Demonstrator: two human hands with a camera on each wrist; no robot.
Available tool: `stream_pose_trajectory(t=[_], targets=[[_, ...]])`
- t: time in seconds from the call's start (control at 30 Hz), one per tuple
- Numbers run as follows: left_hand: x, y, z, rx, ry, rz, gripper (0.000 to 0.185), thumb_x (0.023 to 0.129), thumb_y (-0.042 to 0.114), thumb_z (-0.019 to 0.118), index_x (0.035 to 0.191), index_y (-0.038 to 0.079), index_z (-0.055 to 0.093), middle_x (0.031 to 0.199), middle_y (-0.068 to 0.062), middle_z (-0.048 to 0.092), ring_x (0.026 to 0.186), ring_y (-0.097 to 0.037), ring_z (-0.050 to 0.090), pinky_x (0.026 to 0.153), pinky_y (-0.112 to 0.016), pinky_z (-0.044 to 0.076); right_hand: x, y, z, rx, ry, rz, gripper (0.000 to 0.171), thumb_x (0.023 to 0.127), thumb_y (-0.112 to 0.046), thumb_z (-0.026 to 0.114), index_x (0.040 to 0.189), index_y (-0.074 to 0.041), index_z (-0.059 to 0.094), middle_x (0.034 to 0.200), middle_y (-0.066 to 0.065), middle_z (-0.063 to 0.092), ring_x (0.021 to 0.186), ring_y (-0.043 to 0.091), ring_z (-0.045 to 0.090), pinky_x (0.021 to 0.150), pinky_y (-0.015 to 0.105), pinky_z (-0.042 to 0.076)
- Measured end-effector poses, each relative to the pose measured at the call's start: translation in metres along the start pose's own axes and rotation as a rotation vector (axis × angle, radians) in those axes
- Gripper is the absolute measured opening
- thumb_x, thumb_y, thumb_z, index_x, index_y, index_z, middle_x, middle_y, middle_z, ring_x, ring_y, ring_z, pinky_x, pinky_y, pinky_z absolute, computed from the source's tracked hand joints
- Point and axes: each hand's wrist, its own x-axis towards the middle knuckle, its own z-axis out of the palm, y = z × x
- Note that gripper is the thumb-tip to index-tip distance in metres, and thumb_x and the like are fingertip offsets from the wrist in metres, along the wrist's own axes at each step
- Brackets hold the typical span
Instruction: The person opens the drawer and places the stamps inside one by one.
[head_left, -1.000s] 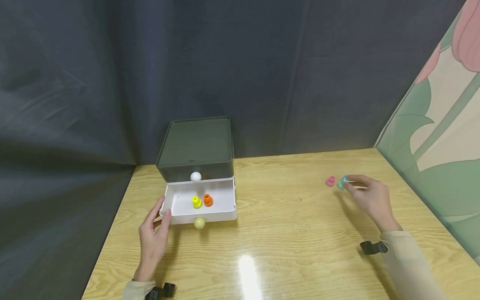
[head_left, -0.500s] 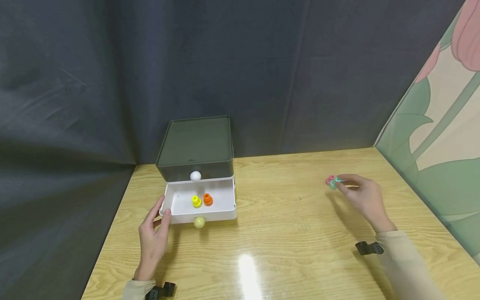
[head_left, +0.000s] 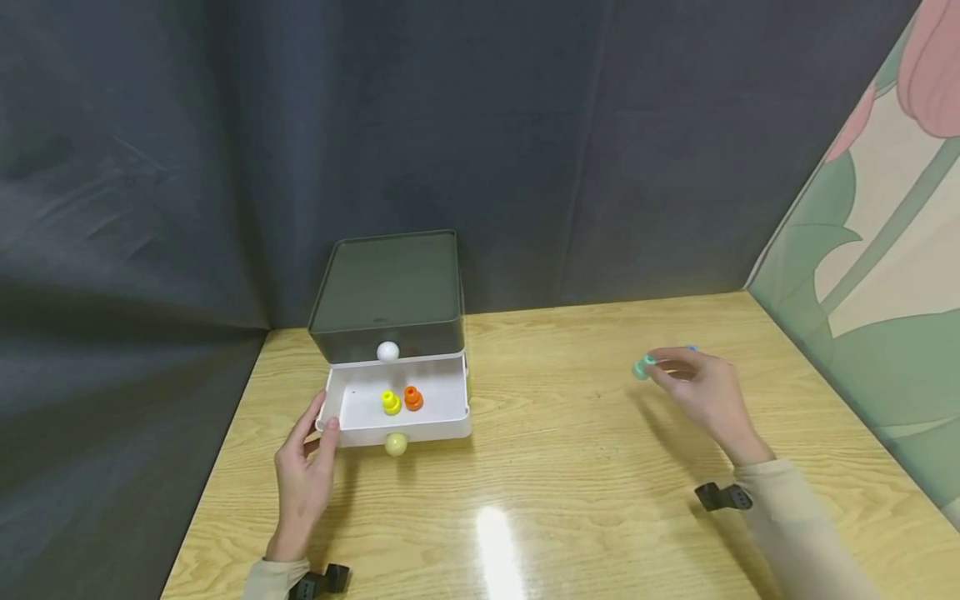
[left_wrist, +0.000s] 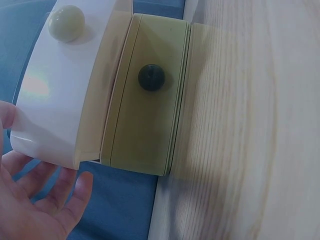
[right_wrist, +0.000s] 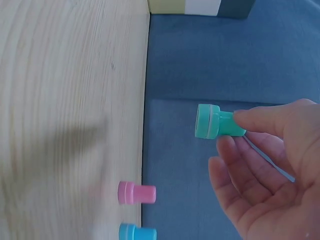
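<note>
My left hand (head_left: 306,475) grips the front left corner of a white drawer (head_left: 442,431), thumb at the front wall and fingers along the side. The drawer stands pulled out of a small dark green-topped cabinet (head_left: 386,279). Inside it a yellow stamp (head_left: 391,403) and an orange stamp (head_left: 413,399) stand side by side. Off to the right, my right hand (head_left: 701,398) pinches a teal stamp (right_wrist: 220,122) by its handle between thumb and fingers, raised over the table. A pink stamp (right_wrist: 137,193) and a blue stamp (right_wrist: 138,232) stand on the table; the hand hides the pink one in the head view.
Below the white drawer is a closed olive drawer (left_wrist: 147,117) with a dark knob (left_wrist: 151,77); a white knob (head_left: 387,352) marks the top one. A dark curtain (head_left: 517,150) hangs behind the wooden table (head_left: 555,467), and a flower-patterned panel (head_left: 900,350) stands at the right.
My right hand has moved left with the teal stamp, passing in front of the pink stamp, and the blue stamp's top shows behind it. The left hand stays on the drawer.
</note>
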Motion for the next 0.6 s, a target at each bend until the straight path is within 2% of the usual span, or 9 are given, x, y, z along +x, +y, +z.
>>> stream_pose_trajectory(t=[0.23,0.6], targets=[[-0.001,0.000,0.000,0.006,-0.002,0.003,0.045,0.107,0.009,0.061,0.152,0.009,0.060,0.151,-0.017,0.064,0.118,0.010,0.055,0.087,-0.004,0.047,-0.002,-0.014,0.009,0.018,-0.003,-0.044,0.028,0.099,-0.021,0.078,0.121,-0.004,0.078,0.107,0.018,0.081,0.097,0.042,0.079,0.074,0.010,0.051],[0.000,0.000,0.000,-0.001,-0.001,0.004,0.044,0.107,0.008,0.061,0.151,0.009,0.061,0.150,-0.017,0.064,0.119,0.005,0.057,0.087,-0.004,0.047,-0.003,-0.036,0.024,0.071,-0.028,-0.111,0.022,0.096,-0.013,0.079,0.117,-0.005,0.080,0.104,0.015,0.082,0.093,0.038,0.080,0.075,0.014,0.054]])
